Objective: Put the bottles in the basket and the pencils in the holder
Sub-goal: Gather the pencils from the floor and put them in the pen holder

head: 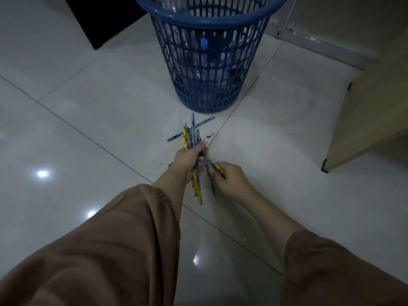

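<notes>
So you're crouched over the tiled floor (88, 111) here, and your left hand (187, 160) is wrapped tight around a messy bundle of pencils (191, 140), yellow and blue ones fanning out above your fist and sticking out below it too. Makes sense to use that hand as the "collector" so the other one stays free to pick. Your right hand (229, 177) is pinched shut on a couple more pencils (212, 173), angled in toward the bundle, looks to me like you're about to feed them into the left fist. There's one loose pencil (191, 129) lying flat on the floor just past the bundle, running diagonal behind it, and a little pink-tipped bit (210, 135) beside it that I can't really identify, might be another pencil end. The blue basket (209, 18) sits right in front of you, and through the slots you can see clear plastic bottles (198, 58) piled inside, so I'd guess the bottle half is pretty much handled. No holder anywhere in view though, so you'll have to carry the whole bunch somewhere. My worry: that bundle's loose and splayed, so square it up before you stand or one's gonna slip out.
</notes>
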The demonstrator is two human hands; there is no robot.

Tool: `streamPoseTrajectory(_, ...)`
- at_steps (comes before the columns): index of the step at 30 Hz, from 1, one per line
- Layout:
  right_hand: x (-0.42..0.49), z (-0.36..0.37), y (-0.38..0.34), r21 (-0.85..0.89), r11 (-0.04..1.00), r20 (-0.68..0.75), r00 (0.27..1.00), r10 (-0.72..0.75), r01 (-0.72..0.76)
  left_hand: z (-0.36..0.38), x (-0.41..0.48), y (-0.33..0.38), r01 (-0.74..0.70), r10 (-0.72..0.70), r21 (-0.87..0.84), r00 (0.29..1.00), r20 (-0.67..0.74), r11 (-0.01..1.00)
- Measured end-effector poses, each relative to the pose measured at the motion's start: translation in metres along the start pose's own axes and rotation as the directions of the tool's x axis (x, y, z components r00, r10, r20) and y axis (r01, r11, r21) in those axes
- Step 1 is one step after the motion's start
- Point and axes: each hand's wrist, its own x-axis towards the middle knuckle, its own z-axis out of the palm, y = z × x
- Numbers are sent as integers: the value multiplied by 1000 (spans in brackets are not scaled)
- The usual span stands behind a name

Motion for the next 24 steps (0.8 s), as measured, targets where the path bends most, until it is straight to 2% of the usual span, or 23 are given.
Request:
streamPoseTrajectory(2,5,-6,-4,213,970,-130,980,149,-120,8,1,3,3,-5,50,1000,25,999)
streamPoseTrajectory(3,10,-11,-7,374,909,-172,950,261,-182,12,1,3,7,-11,89,999,44,996)
streamPoseTrajectory(5,21,-23,-16,636,734,-161,889,428,-238,19,-1,3,24,-39,137,994,105,990)
streamPoseTrajectory(7,31,-35,-25,714,651,-147,854,500,-259,26,-4,4,58,-76,106,983,168,993)
streamPoseTrajectory(10,37,-46,-37,727,612,-94,838,538,-311,34,-9,8,129,-117,-28,957,266,991)
streamPoseTrajectory(13,40,-49,-41,694,559,95,827,553,-454,36,-12,14,175,-162,-5,921,356,985)
streamPoseTrajectory(15,45,-48,-40,614,607,148,829,539,-504,34,-12,16,176,-181,46,908,377,983)
streamPoseTrajectory(18,50,-46,-42,421,763,181,869,460,-491,26,-10,17,231,-241,73,895,375,970)
streamPoseTrajectory(21,62,-44,-43,345,756,310,828,468,-556,12,-4,24,239,-260,102,913,316,966)
streamPoseTrajectory(23,76,-39,-41,383,740,256,834,489,-552,0,3,33,224,-227,42,940,256,974)
streamPoseTrajectory(24,82,-36,-40,375,780,153,863,482,-502,-7,6,38,217,-208,-14,951,231,976)
